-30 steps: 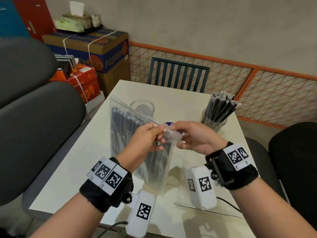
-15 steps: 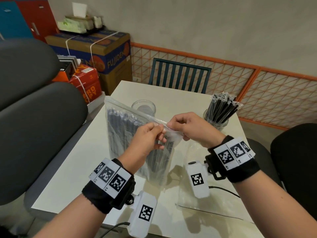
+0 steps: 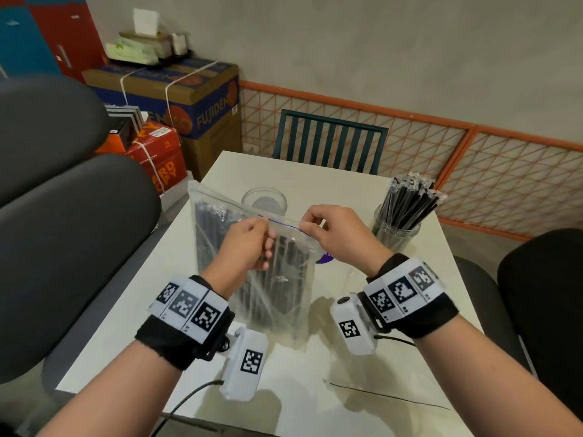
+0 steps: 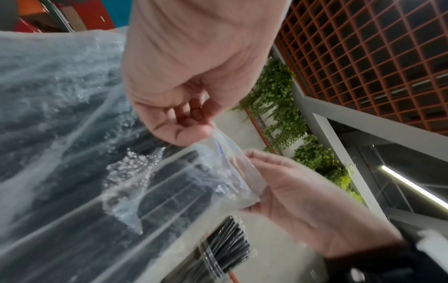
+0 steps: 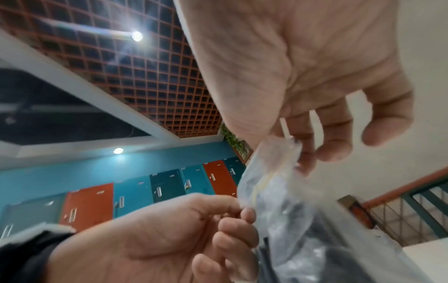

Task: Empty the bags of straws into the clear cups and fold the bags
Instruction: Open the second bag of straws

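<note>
Both hands hold the bag of straws (image 3: pixel 252 272) upright above the table (image 3: pixel 331 389): the left hand (image 3: pixel 249 247) and right hand (image 3: pixel 334 231) pinch its zip edge. An empty clear cup (image 3: pixel 264 200) stands at twelve o'clock, a filled cup (image 3: pixel 396 230) at two o'clock.

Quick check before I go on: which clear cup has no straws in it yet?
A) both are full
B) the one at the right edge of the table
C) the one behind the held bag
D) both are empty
C: the clear cup behind the bag of straws looks empty, while the right-hand cup holds a bundle of black straws.
</note>
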Available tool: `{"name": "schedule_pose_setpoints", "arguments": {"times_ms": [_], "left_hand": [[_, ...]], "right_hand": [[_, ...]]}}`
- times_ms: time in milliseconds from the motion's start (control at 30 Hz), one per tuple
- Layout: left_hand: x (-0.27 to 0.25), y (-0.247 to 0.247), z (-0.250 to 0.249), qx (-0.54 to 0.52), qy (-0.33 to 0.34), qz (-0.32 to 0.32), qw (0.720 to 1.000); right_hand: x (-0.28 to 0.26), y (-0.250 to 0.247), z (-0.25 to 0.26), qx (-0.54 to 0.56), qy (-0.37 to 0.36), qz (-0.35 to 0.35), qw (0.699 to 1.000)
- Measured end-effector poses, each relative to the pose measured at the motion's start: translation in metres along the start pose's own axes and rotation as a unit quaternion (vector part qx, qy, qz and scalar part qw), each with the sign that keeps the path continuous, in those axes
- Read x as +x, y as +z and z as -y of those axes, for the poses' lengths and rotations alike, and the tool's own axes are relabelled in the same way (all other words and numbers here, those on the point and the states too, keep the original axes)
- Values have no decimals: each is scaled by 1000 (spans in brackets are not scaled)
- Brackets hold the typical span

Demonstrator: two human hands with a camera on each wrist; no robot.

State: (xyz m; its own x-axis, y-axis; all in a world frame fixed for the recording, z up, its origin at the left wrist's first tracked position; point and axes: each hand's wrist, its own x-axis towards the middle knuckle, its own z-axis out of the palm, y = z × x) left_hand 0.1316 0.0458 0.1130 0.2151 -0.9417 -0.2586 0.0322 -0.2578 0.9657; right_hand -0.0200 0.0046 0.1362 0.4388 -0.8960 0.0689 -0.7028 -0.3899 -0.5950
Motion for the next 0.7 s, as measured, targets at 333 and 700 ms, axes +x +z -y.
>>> {"name": "schedule_pose_setpoints", "arguments": {"times_ms": [333,700], "left_hand": [[-23,9,11,-8,12,43,999],[-2,-5,-7,20,5,-35,999]], "right_hand": [[23,25,-4,-99,57,-87,990],[17,31,32,-35,5,-54,998]]}}
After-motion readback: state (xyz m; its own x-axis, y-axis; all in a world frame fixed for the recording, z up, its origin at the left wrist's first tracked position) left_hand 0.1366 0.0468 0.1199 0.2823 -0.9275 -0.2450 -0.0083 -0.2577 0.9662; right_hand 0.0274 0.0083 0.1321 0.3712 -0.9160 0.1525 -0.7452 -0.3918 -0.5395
